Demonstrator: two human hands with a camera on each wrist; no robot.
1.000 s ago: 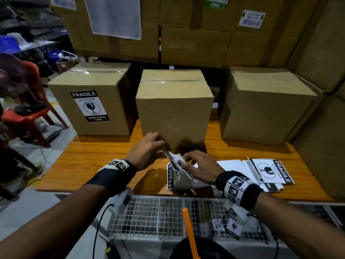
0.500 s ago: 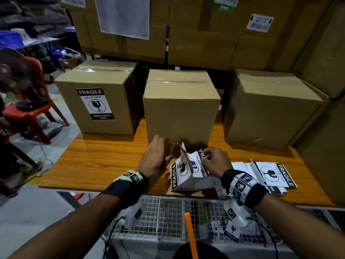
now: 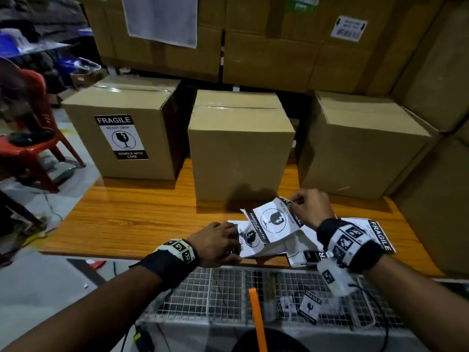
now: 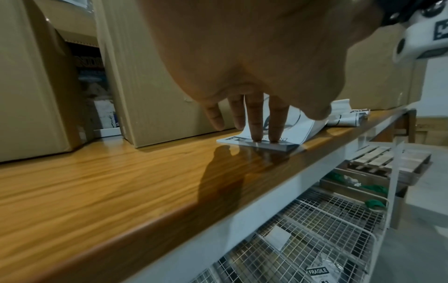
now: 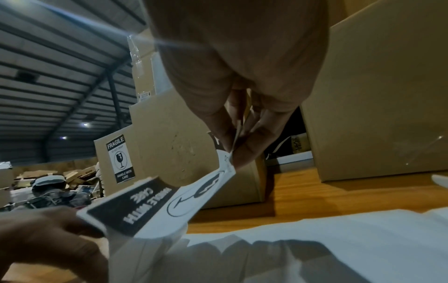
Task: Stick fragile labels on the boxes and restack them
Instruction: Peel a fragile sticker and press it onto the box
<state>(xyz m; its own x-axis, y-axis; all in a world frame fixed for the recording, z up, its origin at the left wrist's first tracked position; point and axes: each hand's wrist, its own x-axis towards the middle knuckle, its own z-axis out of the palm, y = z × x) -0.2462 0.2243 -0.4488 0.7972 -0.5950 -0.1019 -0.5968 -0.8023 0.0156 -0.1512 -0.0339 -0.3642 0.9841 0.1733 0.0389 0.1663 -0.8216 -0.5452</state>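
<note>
Three cardboard boxes stand on the wooden table [image 3: 132, 219]. The left box [image 3: 121, 128] bears a fragile label [image 3: 121, 137]; the middle box [image 3: 241, 146] and right box [image 3: 360, 146] show plain fronts. My right hand [image 3: 308, 207] pinches the top corner of a fragile label [image 3: 272, 221] [image 5: 194, 193] and lifts it off the label stack [image 3: 250, 241]. My left hand [image 3: 218, 243] presses straight fingers [image 4: 257, 122] down on that stack [image 4: 261, 142] near the table's front edge.
More fragile labels [image 3: 378, 233] lie on the table to the right. Big cartons [image 3: 266, 47] are stacked behind and to the right. A wire basket [image 3: 228, 295] with a loose label [image 3: 311, 306] sits below the table edge. A red chair [image 3: 28, 153] stands at the left.
My right hand has peeled the label up and to the right, away from the stack. My left hand has come down and now presses on the stack's left edge.
</note>
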